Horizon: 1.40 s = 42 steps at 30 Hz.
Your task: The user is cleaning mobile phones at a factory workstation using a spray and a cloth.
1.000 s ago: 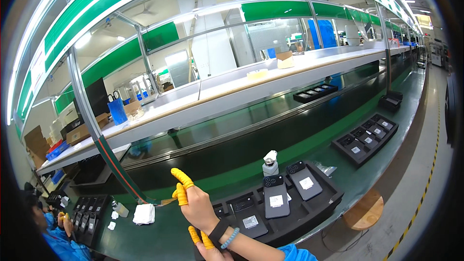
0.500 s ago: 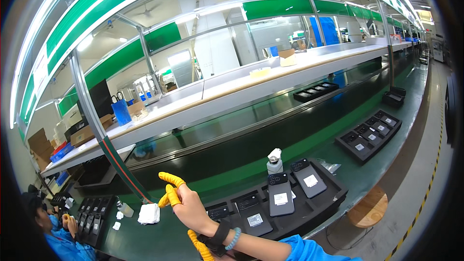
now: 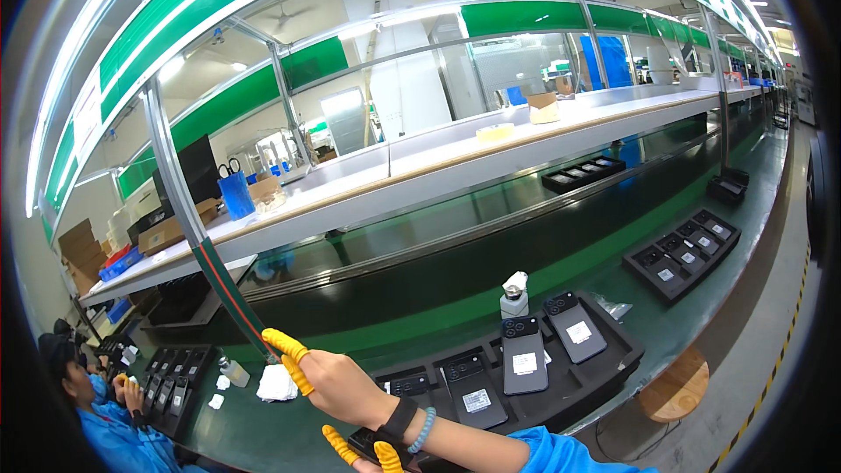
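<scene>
My right hand (image 3: 346,385) reaches in from the lower right, wearing yellow finger cots, a black wristband and a beaded bracelet. Its fingers are stretched out and hold nothing visible, at the right edge of a stack of white wipes (image 3: 277,384). Below its wrist, at the lower edge, is my left hand (image 3: 363,464), mostly hidden; its yellow-covered fingers show around a dark thing I cannot make out. To the right, a black foam tray (image 3: 578,390) carries several dark phones with white labels, among them a phone (image 3: 525,355) and another phone (image 3: 574,327) lying tilted.
A pump bottle (image 3: 514,295) stands behind the tray, with clear plastic film (image 3: 611,307) beside it. Another bottle (image 3: 234,372) is left of the wipes. Farther right lies another phone tray (image 3: 681,254). A co-worker (image 3: 114,420) handles phones at far left. A wooden stool (image 3: 673,385) stands at right.
My right hand has lowered toward the wipes, its fingers now at their edge. My left hand's fingers have spread wider below it. The view has shifted slightly.
</scene>
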### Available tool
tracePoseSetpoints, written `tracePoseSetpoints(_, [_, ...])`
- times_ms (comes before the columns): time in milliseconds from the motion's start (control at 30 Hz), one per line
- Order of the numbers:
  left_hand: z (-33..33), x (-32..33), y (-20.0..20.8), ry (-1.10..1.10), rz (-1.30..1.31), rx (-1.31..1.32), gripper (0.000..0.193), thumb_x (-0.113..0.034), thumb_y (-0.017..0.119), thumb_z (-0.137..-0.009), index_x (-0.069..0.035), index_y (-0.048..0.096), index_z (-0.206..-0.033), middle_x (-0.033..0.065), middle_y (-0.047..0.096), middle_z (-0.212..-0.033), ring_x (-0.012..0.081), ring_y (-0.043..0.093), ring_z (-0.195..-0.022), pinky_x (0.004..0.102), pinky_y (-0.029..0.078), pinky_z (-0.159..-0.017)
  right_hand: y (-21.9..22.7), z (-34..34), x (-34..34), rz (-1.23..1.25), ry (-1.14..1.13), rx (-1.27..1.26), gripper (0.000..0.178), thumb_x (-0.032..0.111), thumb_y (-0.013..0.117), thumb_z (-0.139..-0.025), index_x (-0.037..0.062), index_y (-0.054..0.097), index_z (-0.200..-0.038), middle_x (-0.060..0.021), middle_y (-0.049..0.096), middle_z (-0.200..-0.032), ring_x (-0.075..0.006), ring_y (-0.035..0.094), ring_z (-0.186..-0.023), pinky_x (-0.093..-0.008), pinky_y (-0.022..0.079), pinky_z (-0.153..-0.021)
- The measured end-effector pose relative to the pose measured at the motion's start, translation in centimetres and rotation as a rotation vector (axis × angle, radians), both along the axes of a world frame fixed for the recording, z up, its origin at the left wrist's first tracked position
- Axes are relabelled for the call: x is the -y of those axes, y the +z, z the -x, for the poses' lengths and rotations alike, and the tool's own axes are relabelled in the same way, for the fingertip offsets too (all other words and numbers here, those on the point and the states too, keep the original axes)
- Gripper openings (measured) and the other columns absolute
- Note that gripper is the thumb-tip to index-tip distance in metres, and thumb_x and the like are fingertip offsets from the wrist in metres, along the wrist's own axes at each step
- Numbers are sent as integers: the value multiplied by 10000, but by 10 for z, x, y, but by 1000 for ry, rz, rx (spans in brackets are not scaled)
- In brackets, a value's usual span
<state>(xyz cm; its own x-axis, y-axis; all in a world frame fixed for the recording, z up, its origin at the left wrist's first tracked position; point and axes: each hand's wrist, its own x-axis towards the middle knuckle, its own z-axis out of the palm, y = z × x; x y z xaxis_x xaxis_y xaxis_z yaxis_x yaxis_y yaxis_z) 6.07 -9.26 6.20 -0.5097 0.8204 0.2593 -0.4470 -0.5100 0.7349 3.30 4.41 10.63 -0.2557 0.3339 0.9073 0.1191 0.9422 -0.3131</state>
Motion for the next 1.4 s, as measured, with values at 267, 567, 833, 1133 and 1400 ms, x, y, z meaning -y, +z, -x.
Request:
tracePoseSetpoints(267, [20, -28, -72, 27, -27, -48, 612, -171, 505, -919, -51, 186, -1428, 109, 347, -1376, 214, 402, -1216, 334, 343, -1012, 4, -12, -5, -41, -87, 137, 251, -3, 591, -760, -51, 556, -1004, -157, 597, -717, -311, 614, -650, -374, 510, -601])
tracePoseSetpoints(567, [13, -41, -78, 39, -83, -93, 648, -168, 518, -901, -32, 167, -1428, 122, 351, -1372, 221, 404, -1218, 341, 336, -1019, 13, -27, 6, 420, 298, -115, 333, 81, 487, -933, 10, 489, -1258, -143, 650, -725, -216, 671, -683, -292, 520, -637])
tracePoseSetpoints(833, [8, -46, -75, 14, -131, -135, 680, -166, 530, -885, -15, 150, -1428, 134, 355, -1368, 228, 405, -1220, 348, 331, -1025, 5, -42, -2, -287, -151, 208, 157, 48, 660, -658, 11, 574, -784, -66, 547, -674, -209, 561, -616, -316, 471, -552])
tracePoseSetpoints(1133, [-17, -10, -38, 25, -182, -171, 717, -164, 544, -867, 4, 131, -1428, 147, 358, -1364, 236, 407, -1223, 356, 325, -1032, 31, -63, 23, -396, -171, 87, 279, 42, 682, -584, -3, 589, -844, -62, 525, -667, -221, 517, -563, -322, 459, -530])
tracePoseSetpoints(1400, [-14, -16, -28, -93, -181, -129, 770, -108, 587, -837, 6, 110, -1431, 143, 388, -1337, 231, 423, -1207, 355, 329, -1027, 41, -75, 34, 303, 392, -403, 382, -24, 521, -876, -51, 472, -1253, -118, 636, -1117, -164, 668, -809, -265, 517, -753])
